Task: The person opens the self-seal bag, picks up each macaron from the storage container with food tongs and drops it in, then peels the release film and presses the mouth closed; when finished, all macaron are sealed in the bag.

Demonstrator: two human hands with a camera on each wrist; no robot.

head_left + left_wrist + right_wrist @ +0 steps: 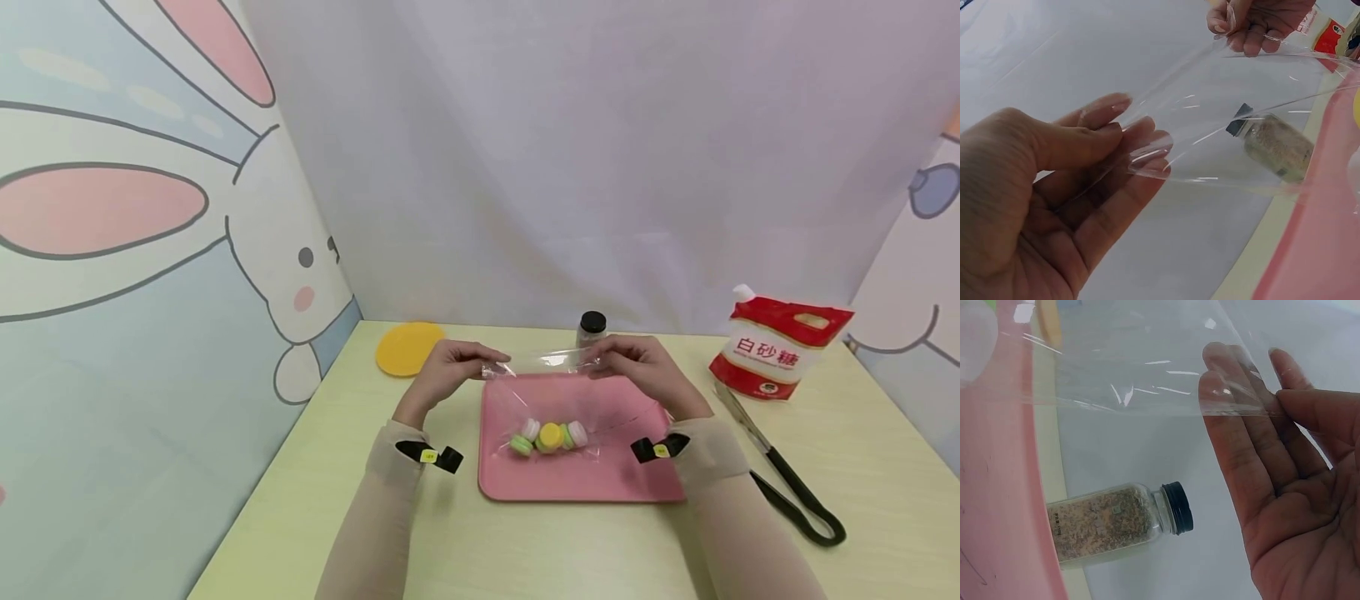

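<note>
A clear plastic bag point(536, 392) hangs over the pink tray point(510, 482), its top edge stretched between both hands. Several macarons in green, white and yellow, among them a yellow macaron point(551, 437), lie together at the bag's lower end. My left hand point(452, 371) pinches the top left corner; the left wrist view shows thumb and fingers on the film point(1185, 134). At the top right corner my right hand point(645, 371) pinches the film between thumb and index finger, its other fingers extended behind the film in the right wrist view.
Behind the tray stands a black-capped glass jar point(1110, 519) with brown flakes. A yellow round disc point(408, 348) lies at the back left. On the right are a red and white sugar pouch point(776, 346) and tongs with black handles point(798, 492).
</note>
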